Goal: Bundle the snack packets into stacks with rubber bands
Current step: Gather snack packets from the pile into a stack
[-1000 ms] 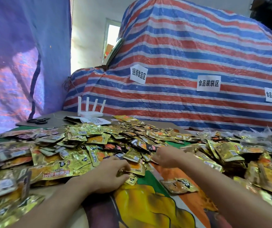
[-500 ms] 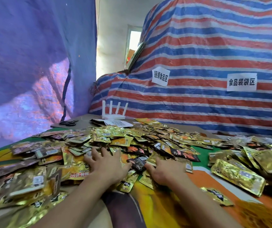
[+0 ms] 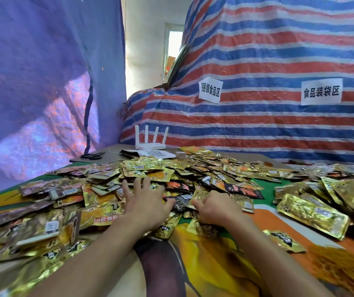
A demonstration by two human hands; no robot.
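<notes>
Drawing the right grip (image 3: 216, 209) in close beside the left grip (image 3: 145, 202) since a second ago, and flattening the left one out of its earlier curl. Pressing the left grip palm down, fingers straight and spread, onto the snack packets (image 3: 156, 168) at the near edge of the pile, holding nothing. Curling the right grip's fingers down into the packets, just beside a black packet (image 3: 181, 202) lying between the two grips; cannot tell whether anything is pinched underneath. Sprawling loose in a wide heap of gold foil across the printed surface (image 3: 214, 264), from far left to far right. Lying apart at near right, a single packet (image 3: 284, 243). Standing at the far edge, a white router (image 3: 150, 140), with scissors (image 3: 92, 155) and a QR-code sheet (image 3: 156, 154) beside it. Hanging behind, a striped tarp (image 3: 278, 50) bearing paper signs (image 3: 210, 91).
</notes>
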